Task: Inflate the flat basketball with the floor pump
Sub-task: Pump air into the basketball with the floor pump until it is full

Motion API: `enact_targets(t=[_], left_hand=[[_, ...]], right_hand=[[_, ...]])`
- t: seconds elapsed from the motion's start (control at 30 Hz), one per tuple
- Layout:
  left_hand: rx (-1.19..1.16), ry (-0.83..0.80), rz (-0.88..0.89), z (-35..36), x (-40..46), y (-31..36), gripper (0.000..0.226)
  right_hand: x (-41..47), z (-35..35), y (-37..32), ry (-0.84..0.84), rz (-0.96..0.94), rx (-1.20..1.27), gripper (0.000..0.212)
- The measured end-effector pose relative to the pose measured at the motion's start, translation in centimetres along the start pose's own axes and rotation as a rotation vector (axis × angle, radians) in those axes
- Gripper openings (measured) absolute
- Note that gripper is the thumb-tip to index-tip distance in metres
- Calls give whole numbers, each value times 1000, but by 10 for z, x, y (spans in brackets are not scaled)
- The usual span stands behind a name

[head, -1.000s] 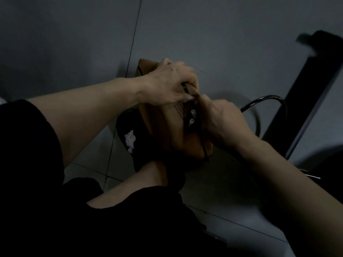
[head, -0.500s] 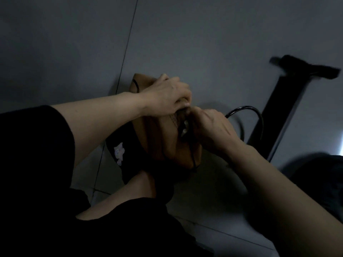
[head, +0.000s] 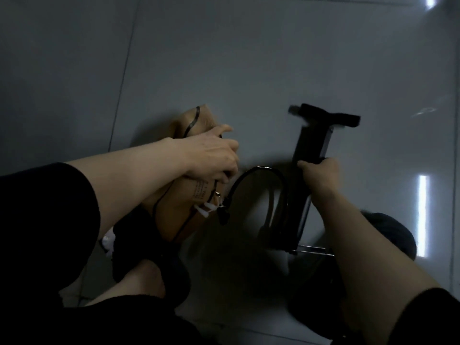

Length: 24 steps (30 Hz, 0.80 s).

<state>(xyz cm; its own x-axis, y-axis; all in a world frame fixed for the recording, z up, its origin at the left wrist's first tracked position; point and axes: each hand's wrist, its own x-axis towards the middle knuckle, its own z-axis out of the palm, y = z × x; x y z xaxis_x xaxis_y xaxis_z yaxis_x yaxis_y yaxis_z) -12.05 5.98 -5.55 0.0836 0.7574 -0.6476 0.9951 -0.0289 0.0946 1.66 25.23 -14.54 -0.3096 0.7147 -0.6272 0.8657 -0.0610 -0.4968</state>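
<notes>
The flat orange basketball (head: 181, 202) stands crumpled on the floor at centre left. My left hand (head: 211, 155) grips its upper edge. The pump hose (head: 258, 170) loops in a black arc from the pump to a nozzle (head: 221, 207) at the ball's valve, beside small white parts. The black floor pump (head: 311, 145) stands to the right, its T-handle (head: 328, 115) on top. My right hand (head: 318, 175) is curled round the pump's barrel, below the handle.
Grey tiled floor (head: 249, 70) spreads beyond the ball and pump. My foot in a dark slipper (head: 139, 257) sits under the ball. A dark shape (head: 393, 232) lies right of the pump's metal foot bar (head: 311, 250). Bright reflections streak the floor at far right.
My right hand has left the valve area of the ball and taken hold of the pump barrel. The view has tilted up, and the whole pump handle now shows.
</notes>
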Motion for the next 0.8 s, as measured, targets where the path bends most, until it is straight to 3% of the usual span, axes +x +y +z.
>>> enact_targets(t=[0.13,0.3,0.43,0.5,0.57,0.7,0.8], left_hand=[[-102,-55,-59,4,-13,-11,22],[-253,28,-168,-2,-28,-8,19],[-886,501,-570,-36,-39,-1,75],[-1111,791,-562,-69,-45,2,99],[-1191,992,-447,-102,-50,12,108],[-1003,917,-347,-134,-45,37,80],[-993,897,-327,-138,-44,49,47]], right_hand=[[-2,2,1,-76,36,82,15],[-40,-11,-39,-74,-212,232,35],[-70,-40,-84,-135,-471,324,43],[-80,-54,-98,-155,-575,348,49],[-88,-64,-101,-231,-620,326,48],[-94,-75,-84,-377,-581,210,24],[-96,-87,-73,-363,-559,146,30]])
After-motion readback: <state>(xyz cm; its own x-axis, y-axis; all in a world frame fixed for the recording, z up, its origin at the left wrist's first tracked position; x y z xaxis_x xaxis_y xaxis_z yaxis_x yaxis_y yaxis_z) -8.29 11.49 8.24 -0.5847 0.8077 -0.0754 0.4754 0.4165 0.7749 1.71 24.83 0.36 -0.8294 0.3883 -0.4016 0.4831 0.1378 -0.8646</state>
